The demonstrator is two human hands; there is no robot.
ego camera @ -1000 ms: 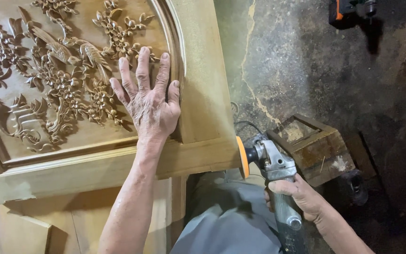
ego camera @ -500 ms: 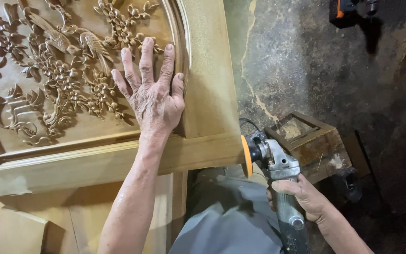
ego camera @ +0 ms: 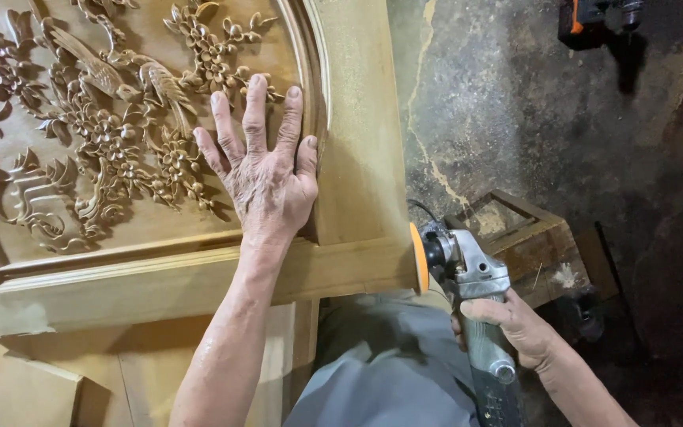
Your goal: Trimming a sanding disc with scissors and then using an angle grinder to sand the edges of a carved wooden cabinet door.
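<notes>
My left hand (ego camera: 266, 178) lies open on the carved wooden panel (ego camera: 120, 158) while my right hand (ego camera: 515, 328) grips the angle grinder (ego camera: 468, 285), whose orange disc (ego camera: 418, 258) at the panel's corner could gouge the edge if tilted.

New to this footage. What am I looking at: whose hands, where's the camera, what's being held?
There is no robot here: a person works with bare hands, and the single camera sits on their head, looking down. The left hand lies flat, fingers spread, on a carved wooden panel with birds and flowers in relief, set in a plain wooden frame. The right hand grips the body of an angle grinder; its orange disc sits at the frame's lower right corner edge. On the concrete floor to the right stands a small wooden box. Grey cloth, probably the person's clothing, fills the bottom.
</notes>
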